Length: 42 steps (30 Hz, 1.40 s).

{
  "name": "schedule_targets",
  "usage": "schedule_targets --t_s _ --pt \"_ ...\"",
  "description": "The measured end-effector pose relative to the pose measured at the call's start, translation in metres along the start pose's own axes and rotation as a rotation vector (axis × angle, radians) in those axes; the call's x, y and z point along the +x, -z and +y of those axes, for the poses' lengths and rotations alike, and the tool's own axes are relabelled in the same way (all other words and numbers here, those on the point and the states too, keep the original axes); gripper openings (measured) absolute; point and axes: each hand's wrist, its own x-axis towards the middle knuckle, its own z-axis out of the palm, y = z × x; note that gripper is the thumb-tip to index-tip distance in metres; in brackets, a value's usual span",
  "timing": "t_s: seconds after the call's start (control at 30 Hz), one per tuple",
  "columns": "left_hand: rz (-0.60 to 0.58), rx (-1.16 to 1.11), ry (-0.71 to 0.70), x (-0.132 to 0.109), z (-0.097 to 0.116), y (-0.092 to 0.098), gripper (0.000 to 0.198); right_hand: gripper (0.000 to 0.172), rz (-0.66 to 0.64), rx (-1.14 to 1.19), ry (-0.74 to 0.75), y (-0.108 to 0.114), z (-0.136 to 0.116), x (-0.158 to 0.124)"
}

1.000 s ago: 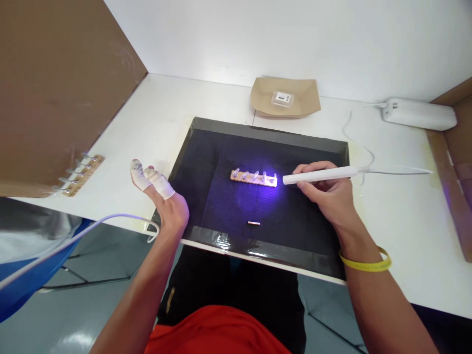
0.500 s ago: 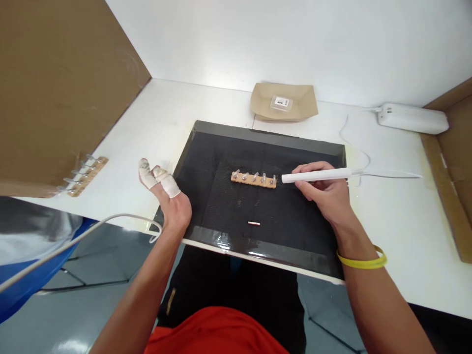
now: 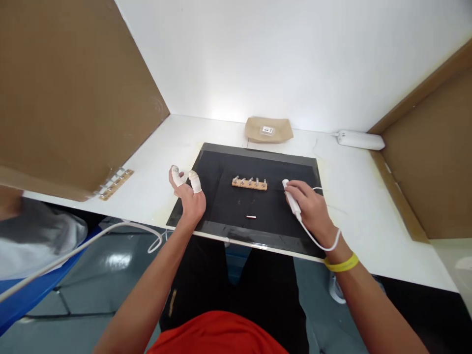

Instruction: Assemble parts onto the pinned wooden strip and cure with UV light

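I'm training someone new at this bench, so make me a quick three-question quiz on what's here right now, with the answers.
1. Pick one: the right hand holds A, a paper cup; B, the white corded wand; C, scissors.
2. True or false: the cardboard tray stands on the white table, beyond the black mat.
3. How many clear pegs stick up from the tan strip on the mat?

Key: 1 B; 2 true; 3 five.

White wand [image 3: 293, 203] — black mat [image 3: 217, 206]
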Motion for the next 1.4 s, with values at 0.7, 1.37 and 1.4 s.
schedule_targets --t_s 0.7,1.37,1.4 --pt "-0.144 0.142 -0.127 -0.006 0.013 0.003 0.063 0.04 -0.529 -0.73 0.199 0.015 0.03 0.053" --pt "-0.205 0.03 -0.097 -0.008 0.009 0.007 0.055 0.032 -0.52 -0.147 -0.314 0.039 0.024 0.098" --pt "-0.212 0.023 -0.099 -0.009 0.009 0.007 0.055 0.033 -0.481 -0.073 -0.369 0.039 0.023 0.098"
